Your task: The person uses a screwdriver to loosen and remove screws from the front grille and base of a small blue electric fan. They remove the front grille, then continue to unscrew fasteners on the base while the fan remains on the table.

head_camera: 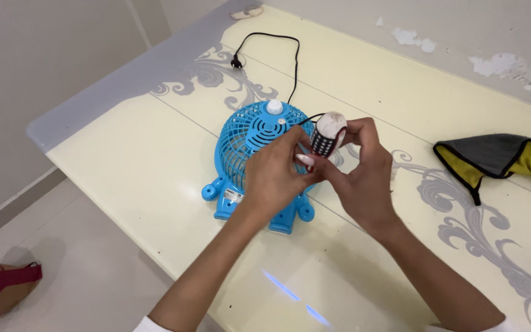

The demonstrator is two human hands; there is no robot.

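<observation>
Both forearms reached in from the bottom edge, nearest the camera, and met above a small blue table fan (pixel 250 144) that lay face-down on the cream worktop (pixel 124 178). Its rear grille faced up, with a white knob (pixel 274 106) at the far side and stubby blue feet (pixel 216 192) at the near side.

Between the two hands was a small white cylindrical housing (pixel 327 135) with a dark slotted wall and a rounded white cap, held just above the right part of the grille. The left hand (pixel 273 178) had its fingers (pixel 305 158) pinched closed against the lower near side of the housing. The right hand (pixel 364 175) curled its fingers around the far side of the same piece, gripping it from the right.

A black cord (pixel 295 58) ran from the fan's centre toward the far edge of the worktop, looped, and ended in a plug (pixel 236 62) lying on the grey scroll pattern.

Well apart to the right lay a crumpled grey and yellow cloth (pixel 499 158). On the floor at lower left, the corner of a brown bag with a red strap (pixel 4 283) showed.
</observation>
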